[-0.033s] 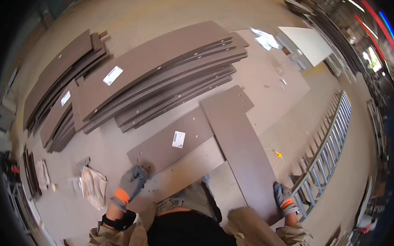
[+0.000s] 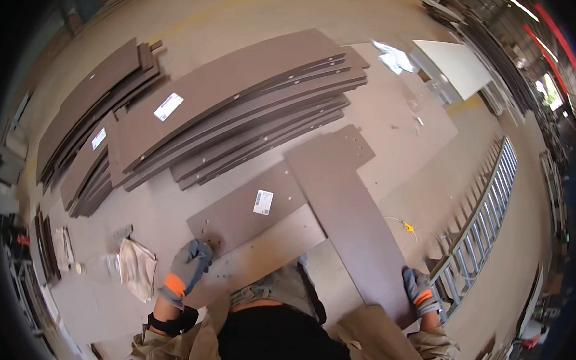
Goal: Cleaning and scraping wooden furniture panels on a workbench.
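A long brown board (image 2: 346, 206) lies slantwise in front of me, across a second brown board (image 2: 237, 210) with a white label. My right hand (image 2: 418, 288), in a grey glove with an orange cuff, grips the long board's near right edge. Its thumb side is partly hidden. At the left end of the labelled board is my left hand (image 2: 191, 264), gloved alike. Its fingers are curled together beside the board's holes; what they hold, if anything, is hidden. Nearer my body, a paler brown panel (image 2: 268, 244) borders the labelled board.
Stacks of brown boards (image 2: 240, 93) stand beyond, with another stack (image 2: 100, 89) at far left. On the right lies a metal ladder-like frame (image 2: 478, 216), near a yellow tag (image 2: 409, 228). A crumpled pale bag (image 2: 137, 270) sits left of my left hand. A white-topped table (image 2: 453, 65) is at the back right.
The long board's far end has swung slightly left over the labelled board. My right hand stays at its edge, and my left hand has shifted a little. The view has tilted slightly.
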The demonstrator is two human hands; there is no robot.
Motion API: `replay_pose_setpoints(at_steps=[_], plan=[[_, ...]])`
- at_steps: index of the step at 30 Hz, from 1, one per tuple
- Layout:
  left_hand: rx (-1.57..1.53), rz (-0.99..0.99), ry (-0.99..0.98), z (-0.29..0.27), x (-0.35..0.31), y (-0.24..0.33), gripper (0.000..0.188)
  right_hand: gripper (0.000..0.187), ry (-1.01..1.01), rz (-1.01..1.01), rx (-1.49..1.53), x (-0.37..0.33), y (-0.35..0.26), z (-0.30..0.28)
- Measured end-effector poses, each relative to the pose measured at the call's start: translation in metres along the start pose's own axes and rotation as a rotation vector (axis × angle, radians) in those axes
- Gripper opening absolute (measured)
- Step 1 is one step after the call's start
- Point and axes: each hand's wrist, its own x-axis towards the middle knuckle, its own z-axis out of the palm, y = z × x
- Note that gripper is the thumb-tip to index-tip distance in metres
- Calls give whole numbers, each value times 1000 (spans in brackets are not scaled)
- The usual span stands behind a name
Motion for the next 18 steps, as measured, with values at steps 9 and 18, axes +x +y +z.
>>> replay_pose_setpoints(at_steps=[9,18], plan=[[25,156,183,29,-9,53,26,25,-95,-1300,-622,171,-119,-69],[-167,101,583,58,-55,4,26,56,-278,-1151,-592,252,-270,-107]])
